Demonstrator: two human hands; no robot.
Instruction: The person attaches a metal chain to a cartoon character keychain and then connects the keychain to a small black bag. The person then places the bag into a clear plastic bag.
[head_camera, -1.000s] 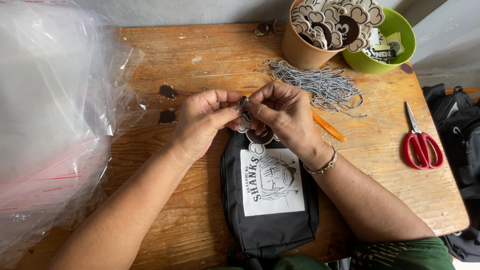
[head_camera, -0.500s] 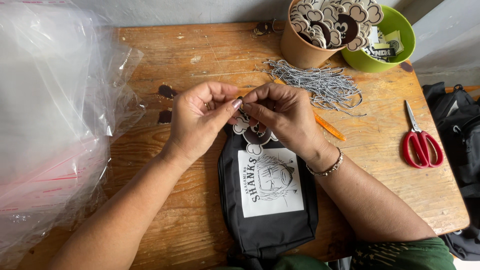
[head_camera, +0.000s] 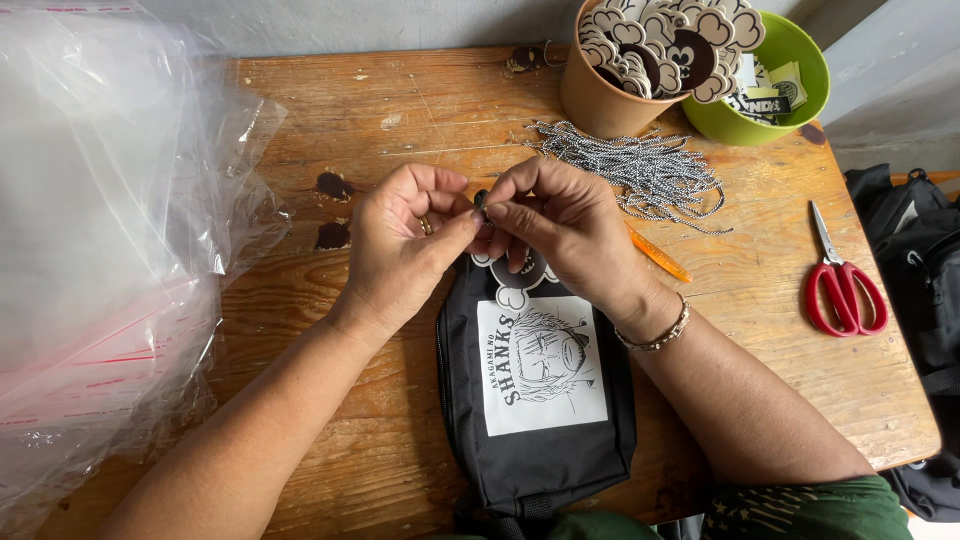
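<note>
From the head view, your left hand (head_camera: 405, 240) and right hand (head_camera: 560, 230) meet over the far end of a black pouch (head_camera: 535, 400) that lies on the wooden table (head_camera: 400, 120), close to its near edge and just in front of you. Both sets of fingers are drawn in narrow, fingertips pressed together around something small and dark between them; what it is you cannot tell, since the fingers cover most of it. Just under your right hand, a flat tag with a white scalloped edge and a dark middle (head_camera: 518, 280) rests against the top of the pouch, partly hidden by your fingers. The pouch carries a white rectangular patch with a line drawing of a head (head_camera: 540, 365). A ring shows on your left hand and a bracelet (head_camera: 660, 335) sits on your right wrist. Far and to the right, a heap of black-and-white cords (head_camera: 640, 170) lies near a tan cup (head_camera: 610, 95) filled with more of the scalloped tags, and a green bowl (head_camera: 800, 100) stands touching the cup on its right. An orange stick (head_camera: 658, 252) pokes out from behind your right hand. Red-handled scissors (head_camera: 840, 285) lie well apart at the right. A stack of clear plastic bags (head_camera: 100, 220) fills the left side.
</note>
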